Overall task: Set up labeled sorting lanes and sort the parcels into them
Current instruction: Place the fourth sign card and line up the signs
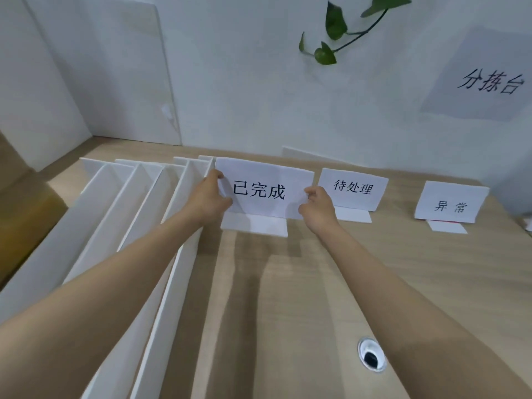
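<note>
Head view: left hand [211, 197], right hand [318, 205] pinch short ends of label [259, 191]; long axis runs along desk [288, 298] far edge.

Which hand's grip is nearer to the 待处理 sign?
Right. The right hand pinches the 已完成 sign at its right edge, beside the 待处理 sign; the left hand pinches its left edge, farther away.

Bare left hand [209, 198], right hand [318, 210]
</note>
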Tool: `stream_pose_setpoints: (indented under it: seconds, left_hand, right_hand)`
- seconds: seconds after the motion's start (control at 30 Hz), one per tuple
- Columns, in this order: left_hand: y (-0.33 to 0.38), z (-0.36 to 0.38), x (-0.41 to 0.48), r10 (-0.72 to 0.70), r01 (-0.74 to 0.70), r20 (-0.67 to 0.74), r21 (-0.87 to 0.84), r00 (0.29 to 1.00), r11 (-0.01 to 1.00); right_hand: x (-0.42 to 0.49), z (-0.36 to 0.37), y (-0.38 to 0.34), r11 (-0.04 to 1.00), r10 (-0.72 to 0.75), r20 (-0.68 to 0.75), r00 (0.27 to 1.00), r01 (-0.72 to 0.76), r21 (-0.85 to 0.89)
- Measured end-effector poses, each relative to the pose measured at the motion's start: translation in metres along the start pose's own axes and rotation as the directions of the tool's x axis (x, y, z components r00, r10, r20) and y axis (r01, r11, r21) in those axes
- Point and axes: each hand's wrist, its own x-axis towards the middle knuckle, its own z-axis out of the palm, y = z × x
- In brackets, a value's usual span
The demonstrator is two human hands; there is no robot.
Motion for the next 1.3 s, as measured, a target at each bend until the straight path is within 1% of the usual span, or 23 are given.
stream_pose_setpoints:
  seconds: [0.17, 0.3, 0.43, 0.5, 0.63, 0.77, 0.93, 1.13, 1.23, 1.3]
  left_hand:
    - [-0.027, 0.031, 0.036, -0.013, 0.012, -0.026, -0.043, 1.000, 0.999]
    - [-0.045, 0.055, 0.055, -0.037, 0.035, -0.019, -0.088, 0.999, 0.996]
    - [-0.053, 0.070, 0.073, -0.069, 0.067, -0.003, -0.201, 0.998, 0.977]
    - [-0.056, 0.075, 0.084, -0.076, 0.075, 0.004, -0.226, 0.997, 0.971]
    - [-0.062, 0.080, 0.100, -0.093, 0.093, 0.009, -0.233, 0.996, 0.968]
    - [-0.067, 0.085, 0.110, -0.100, 0.099, 0.012, -0.244, 0.995, 0.965]
    - [-0.072, 0.089, 0.114, -0.105, 0.105, 0.010, -0.205, 0.994, 0.973]
    - [-0.068, 0.084, 0.104, -0.152, 0.151, 0.012, -0.241, 0.988, 0.959]
    - [-0.061, 0.076, 0.092, -0.164, 0.165, 0.025, -0.213, 0.986, 0.963]
    - [-0.053, 0.068, 0.080, -0.147, 0.150, 0.032, -0.191, 0.989, 0.970]
  right_hand:
    - [0.038, 0.022, 0.014, 0.995, 0.027, 0.017, 1.000, -0.028, 0.099]
    - [0.065, 0.040, 0.029, 0.988, 0.063, -0.013, 0.998, -0.060, 0.145]
    - [0.086, 0.048, 0.040, 0.982, 0.088, -0.023, 0.996, -0.083, 0.169]
    - [0.094, 0.052, 0.043, 0.978, 0.111, -0.030, 0.993, -0.104, 0.179]
    - [0.109, 0.059, 0.051, 0.970, 0.138, -0.005, 0.990, -0.135, 0.204]
    - [0.116, 0.068, 0.054, 0.964, 0.143, -0.018, 0.990, -0.135, 0.230]
    - [0.115, 0.072, 0.055, 0.959, 0.137, -0.032, 0.990, -0.125, 0.254]
    - [0.099, 0.069, 0.060, 0.953, 0.161, -0.049, 0.986, -0.143, 0.269]
    - [0.079, 0.064, 0.058, 0.953, 0.177, -0.034, 0.984, -0.162, 0.257]
    - [0.065, 0.059, 0.051, 0.960, 0.171, -0.033, 0.985, -0.159, 0.231]
